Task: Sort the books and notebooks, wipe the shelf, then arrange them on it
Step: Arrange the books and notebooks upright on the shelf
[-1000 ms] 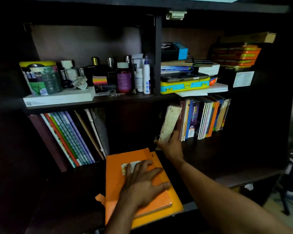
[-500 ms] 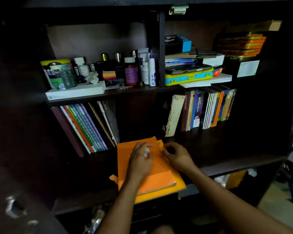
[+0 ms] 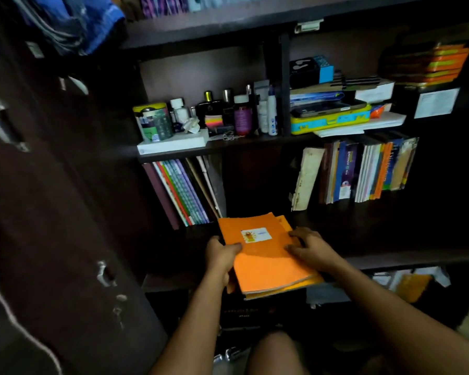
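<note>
left hand (image 3: 222, 255): grips the left edge of the orange notebooks (image 3: 266, 255); thumb lies on the top cover, other fingers curl under the edge and are hidden.
right hand (image 3: 313, 250): fingers spread and bent, fingertips pressing on the right side of the top cover; not wrapped around anything I can see.
orange notebooks: small stack lying flat between the two hands, on the dark lower shelf (image 3: 390, 239); near end sticks out past the shelf's front lip. White label (image 3: 256, 236) on the top cover, just ahead of the left thumb. A lower notebook's corner shows at the far right edge of the stack.
beyond left hand: leaning row of thin notebooks (image 3: 184, 193), tilted left, standing at the shelf's back left, just behind the stack's far corner.
beyond right hand: worn cream book (image 3: 306, 180) leaning right against a row of upright books (image 3: 368, 171); well behind the right hand.
above the grip: upper shelf (image 3: 214, 147) with bottles (image 3: 243, 117), a printed tin (image 3: 153, 121) on a white box (image 3: 173, 143); right bay holds a yellow-and-blue case (image 3: 331, 121) under stacked items.
left of the grip: dark cabinet door (image 3: 52, 198) with metal handles.
below the grip: person's bare knee (image 3: 274, 353), lower shelf contents too dark to tell.
</note>
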Available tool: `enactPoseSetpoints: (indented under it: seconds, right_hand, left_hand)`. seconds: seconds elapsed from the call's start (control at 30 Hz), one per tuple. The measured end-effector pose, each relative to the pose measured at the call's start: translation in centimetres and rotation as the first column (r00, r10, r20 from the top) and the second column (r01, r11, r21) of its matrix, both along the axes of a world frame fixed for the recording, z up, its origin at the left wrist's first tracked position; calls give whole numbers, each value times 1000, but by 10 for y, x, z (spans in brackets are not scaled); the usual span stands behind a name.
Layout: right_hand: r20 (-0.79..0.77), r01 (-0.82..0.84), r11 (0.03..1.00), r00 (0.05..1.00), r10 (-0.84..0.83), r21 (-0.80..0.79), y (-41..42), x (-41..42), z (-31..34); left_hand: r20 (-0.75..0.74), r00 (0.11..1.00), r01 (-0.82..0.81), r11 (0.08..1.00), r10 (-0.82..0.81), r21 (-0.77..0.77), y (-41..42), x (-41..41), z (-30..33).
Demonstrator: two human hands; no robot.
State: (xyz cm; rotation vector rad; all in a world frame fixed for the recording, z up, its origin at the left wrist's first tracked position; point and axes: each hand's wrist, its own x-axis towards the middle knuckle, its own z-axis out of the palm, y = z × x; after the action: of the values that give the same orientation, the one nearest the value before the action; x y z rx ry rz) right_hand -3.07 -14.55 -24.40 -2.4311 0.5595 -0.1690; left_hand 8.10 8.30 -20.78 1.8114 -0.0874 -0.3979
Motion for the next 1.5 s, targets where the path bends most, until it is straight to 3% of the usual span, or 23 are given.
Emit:
enactPoseSetpoints:
  seconds: [0.07,0.2,0.3,0.37,0.43,0.53,0.67,0.83,1.0,1.13,1.23,1.4,1.5]
  right_hand:
    - [-96,-41,996,995,34,-80,-3,5,8]
    - [-186,-137,955,979,89,-264,16,27,51]
    - [55,-137,980,988,146,-144,46,46,74]
    - [138,-146,984,978,160,-103,70,59,83]
    - [133,-180,981,973,188,-72,93,67,86]
    - [77,-219,975,972,222,-41,113,73,72]
    - [-245,-282,934,943,227,-220,124,75,22]
    - [-94,-287,894,958,271,-344,120,71,-4]
    - [-70,-320,865,945,319,-387,106,70,-9]
    - [-81,-282,871,959,273,-401,110,78,6]
    - [-110,-246,912,969,222,-329,112,101,30]
    - [138,-207,972,965,222,-110,99,147,38]
    - [60,-306,921,942,329,-242,100,144,21]
  left_hand:
    - [-71,995,58,993,-66,-103,1,-6,4]
    - [152,981,135,985,-118,-106,13,-11,25]
    - [496,856,-128,989,146,-70,37,-1,36]
    - [572,751,-313,941,330,-132,60,2,44]
    - [604,687,-371,910,403,-185,75,0,40]
    - [588,747,-338,939,310,-64,82,-1,15]
    - [547,783,-357,934,297,3,74,7,-9]
    - [517,793,-357,933,322,-33,63,7,-14]
    - [547,797,-331,943,258,39,57,8,-19]
    - [515,789,-386,923,334,-8,54,15,-16]
    - [538,753,-454,891,379,7,59,30,-17]
    - [542,744,-469,883,391,7,56,42,-26]
    - [595,729,-464,883,338,67,53,39,-26]
